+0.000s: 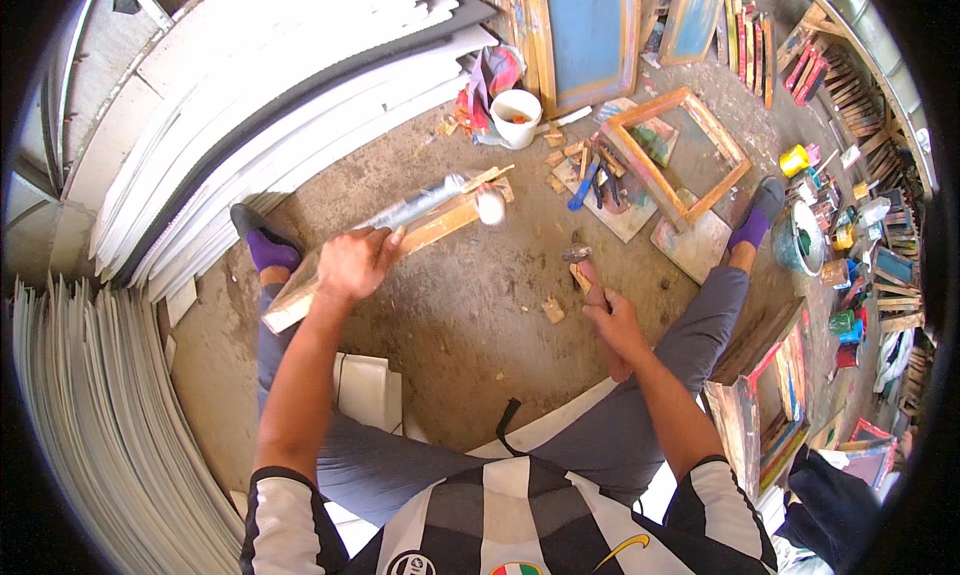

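My left hand [355, 263] is closed over a long pale wooden bar [440, 223], which slants from beside my left shin up toward the far middle. Along the bar's far side lies a shiny grey strip [410, 205], its kind unclear. A blurred white round thing [490, 206] shows at the bar's far end, beside thin wood slivers [488, 176]. In my right hand [617, 327] is a hammer [588, 277], gripped by its handle, its head pointing away from me. The hammer head is apart from the bar.
White sheets [310, 165] are stacked at the left. Ahead stand a white bucket [516, 117] and a blue-panelled wooden frame [588, 45]. An empty wooden frame [622, 135] and blue-handled pliers [585, 183] lie on the right, near paint pots [800, 237].
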Demonstrator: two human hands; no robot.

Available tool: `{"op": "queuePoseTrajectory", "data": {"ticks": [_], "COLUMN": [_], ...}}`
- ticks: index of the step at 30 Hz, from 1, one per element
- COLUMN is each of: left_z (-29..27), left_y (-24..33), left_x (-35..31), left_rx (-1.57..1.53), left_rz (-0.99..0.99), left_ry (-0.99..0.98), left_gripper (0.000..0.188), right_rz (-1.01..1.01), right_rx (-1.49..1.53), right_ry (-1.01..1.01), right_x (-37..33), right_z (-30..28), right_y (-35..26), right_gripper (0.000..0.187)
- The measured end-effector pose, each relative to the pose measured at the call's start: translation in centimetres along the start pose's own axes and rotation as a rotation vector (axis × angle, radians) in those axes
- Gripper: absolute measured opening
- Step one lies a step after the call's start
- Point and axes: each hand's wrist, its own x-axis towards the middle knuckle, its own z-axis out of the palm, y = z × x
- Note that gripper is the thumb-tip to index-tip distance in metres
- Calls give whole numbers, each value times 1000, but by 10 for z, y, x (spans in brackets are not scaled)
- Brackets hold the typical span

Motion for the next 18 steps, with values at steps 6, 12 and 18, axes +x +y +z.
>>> {"op": "queuePoseTrajectory", "data": {"ticks": [6, 12, 18], "left_z": [-59, -65, -48], "left_y": [-6, -4, 31], "left_x": [20, 19, 31], "left_rx": [-62, -106, -427], "left_rz": [2, 87, 140], "left_ry": [-155, -88, 270], "left_gripper": [59, 52, 37], "right_rz": [-40, -496, -221], "right_rx": [519, 394, 456], "right_ry": [-52, 248, 135], "right_x": [9, 69, 116], "right_z": [-1, 25, 50], "right_y": [-80, -158, -181], "right_gripper": [32, 35, 36]}}
